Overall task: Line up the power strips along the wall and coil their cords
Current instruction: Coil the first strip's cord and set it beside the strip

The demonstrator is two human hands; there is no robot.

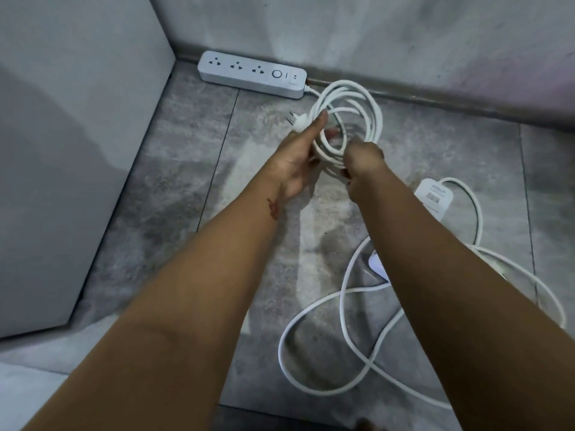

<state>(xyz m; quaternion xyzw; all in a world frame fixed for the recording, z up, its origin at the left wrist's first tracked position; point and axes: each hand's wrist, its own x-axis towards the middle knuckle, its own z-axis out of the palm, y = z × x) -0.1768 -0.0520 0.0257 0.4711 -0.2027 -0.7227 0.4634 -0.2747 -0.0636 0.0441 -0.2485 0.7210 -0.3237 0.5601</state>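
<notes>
A white power strip [252, 74] lies face up against the far wall near the corner. Its white cord [370, 110] is wound into a coil just to its right, and the plug [297, 122] sticks out at the coil's left. My left hand [298, 160] grips the near left side of the coil, thumb along it. My right hand [362, 161] is closed on the coil's near side. A second white power strip [435, 195] lies face down on the floor at the right, partly behind my right forearm. Its loose cord [314, 312] sprawls in wide loops toward me.
A grey cabinet side [62, 150] stands along the left, meeting the wall [373, 32] at the corner. A dark skirting strip [435, 101] runs along the wall's foot. The floor [186, 181] is grey marbled tile.
</notes>
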